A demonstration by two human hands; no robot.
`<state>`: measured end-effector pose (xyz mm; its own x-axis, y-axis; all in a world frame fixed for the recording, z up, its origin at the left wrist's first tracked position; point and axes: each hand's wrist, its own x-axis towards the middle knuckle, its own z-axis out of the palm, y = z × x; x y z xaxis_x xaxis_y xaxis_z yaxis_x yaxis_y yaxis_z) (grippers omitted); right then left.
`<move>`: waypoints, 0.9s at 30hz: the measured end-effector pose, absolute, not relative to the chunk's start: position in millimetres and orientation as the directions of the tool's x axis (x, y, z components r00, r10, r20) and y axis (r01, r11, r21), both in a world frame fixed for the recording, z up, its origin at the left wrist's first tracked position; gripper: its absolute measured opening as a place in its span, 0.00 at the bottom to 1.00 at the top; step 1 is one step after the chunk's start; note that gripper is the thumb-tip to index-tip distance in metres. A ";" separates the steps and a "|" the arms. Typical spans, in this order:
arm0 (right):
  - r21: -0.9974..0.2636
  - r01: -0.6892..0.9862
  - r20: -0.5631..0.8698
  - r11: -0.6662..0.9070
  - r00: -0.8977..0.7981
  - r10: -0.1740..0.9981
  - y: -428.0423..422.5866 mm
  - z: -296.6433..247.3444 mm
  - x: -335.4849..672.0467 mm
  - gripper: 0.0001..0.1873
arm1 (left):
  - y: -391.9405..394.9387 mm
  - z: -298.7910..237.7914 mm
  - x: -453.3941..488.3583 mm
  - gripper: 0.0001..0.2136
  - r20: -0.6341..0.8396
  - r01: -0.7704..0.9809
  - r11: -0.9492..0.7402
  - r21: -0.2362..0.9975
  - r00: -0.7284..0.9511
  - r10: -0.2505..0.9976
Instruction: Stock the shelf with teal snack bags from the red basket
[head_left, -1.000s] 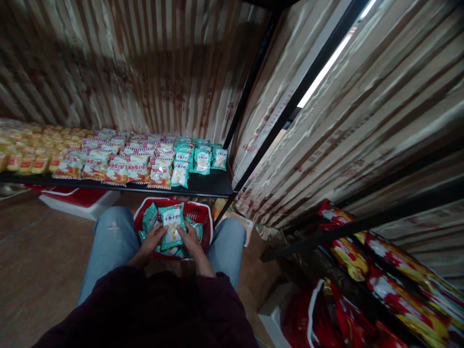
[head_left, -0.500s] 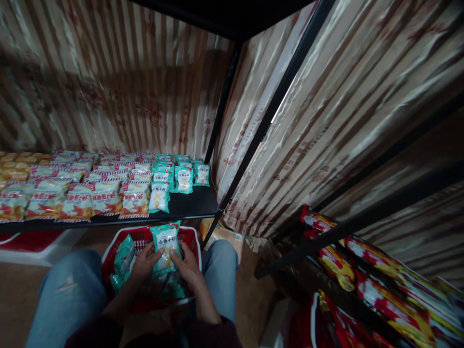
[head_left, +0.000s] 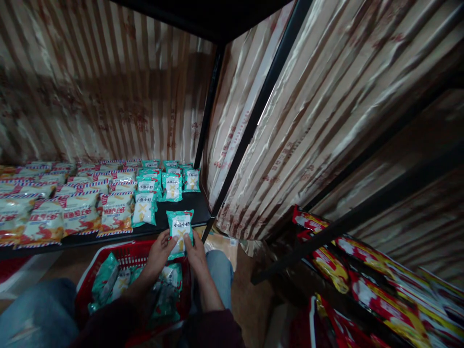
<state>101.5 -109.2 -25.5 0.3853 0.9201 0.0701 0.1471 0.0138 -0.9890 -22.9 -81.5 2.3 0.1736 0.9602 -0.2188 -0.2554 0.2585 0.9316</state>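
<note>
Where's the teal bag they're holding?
Left of centre in the head view, the rectangular teal-and-white bag is between left hand and right hand, by the right end of the black shelf.

head cam | hi, fwd+dn | held pkt [head_left: 180, 226] nr, shelf [head_left: 197, 205] beyond

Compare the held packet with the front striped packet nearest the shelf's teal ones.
The held packet has teal edges and dark lettering; the striped packet, striped edges and red lettering. Left hand and right hand grip the held packet; the striped packet sits on the shelf. Both are printed.
</note>
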 end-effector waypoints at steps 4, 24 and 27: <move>-0.976 0.218 0.106 0.022 0.385 0.917 -95.4 -20.4 111.8 0.23 | -68.3 1.7 -10.3 0.23 -0.209 -0.261 0.242 0.934 0.150 0.966; -0.617 0.784 0.570 0.069 0.385 0.726 -42.8 -37.4 120.3 0.26 | 24.0 -4.3 48.0 0.15 -0.056 -0.100 0.056 0.993 0.001 0.998; -0.631 0.774 0.556 0.059 0.398 0.730 -34.1 -39.6 123.9 0.27 | 32.0 -5.7 56.0 0.15 -0.051 -0.088 0.048 0.995 -0.028 0.998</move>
